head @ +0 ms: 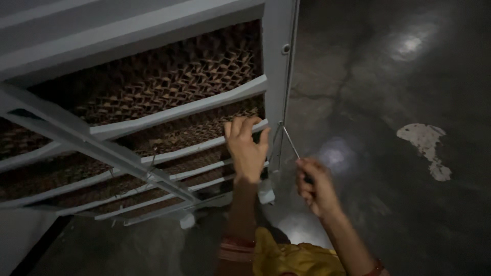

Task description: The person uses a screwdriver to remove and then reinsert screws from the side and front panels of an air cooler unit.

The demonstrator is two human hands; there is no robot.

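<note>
Head view, two hands, left hand point(246, 148) on one louvred panel point(153, 107), right hand point(316, 186) gripping one screwdriver point(292, 145)

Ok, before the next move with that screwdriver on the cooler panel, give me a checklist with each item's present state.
1. Left hand steadying the louvred grille: ok, fingers rest on a slat.
2. Right hand gripping the screwdriver: ok, fist closed round the handle.
3. Tip at the white frame edge: ok, shaft reaches it.
4. Tip seated in a screw: cannot tell, too dark and small.
5. Upper screw in place: ok.
6. Floor beside the unit: cannot tell, dim and glary.
</note>
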